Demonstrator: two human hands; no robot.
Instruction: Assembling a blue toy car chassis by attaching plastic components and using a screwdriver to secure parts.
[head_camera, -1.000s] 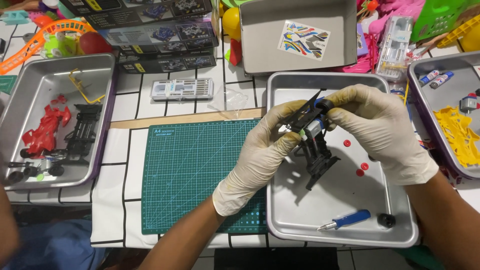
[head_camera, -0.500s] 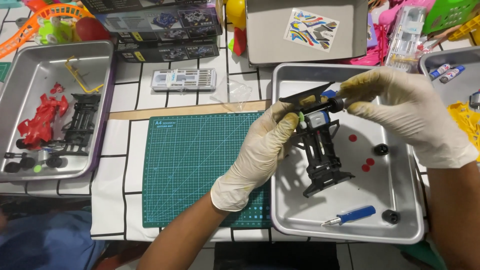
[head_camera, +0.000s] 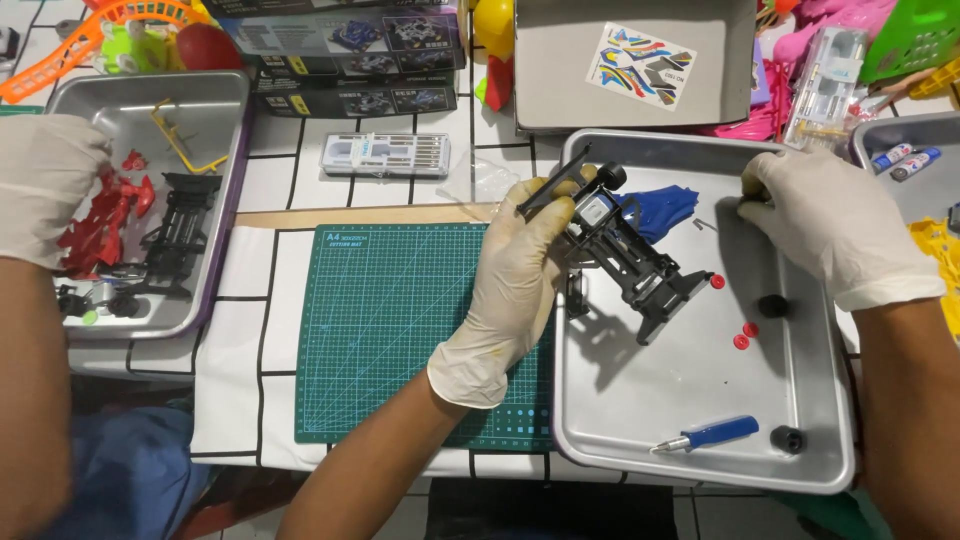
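A: While the black toy-car chassis (head_camera: 625, 260) hangs tilted over the metal tray (head_camera: 820, 400), only the left hand (head_camera: 515, 290) clamps its upper end.

B: And the right hand (head_camera: 830, 235)?

A: Apart, at three o'clock, fingertips closed on something too small to identify.

B: Risk?

A: A one-handed grip could slip; the chassis would likely drop, scattering the red rollers (head_camera: 742, 335) at five o'clock toward the blue screwdriver (head_camera: 705, 436).

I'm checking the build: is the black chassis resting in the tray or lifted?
Lifted. The left hand holds the black chassis tilted above the metal tray; its shadow falls on the tray floor below.
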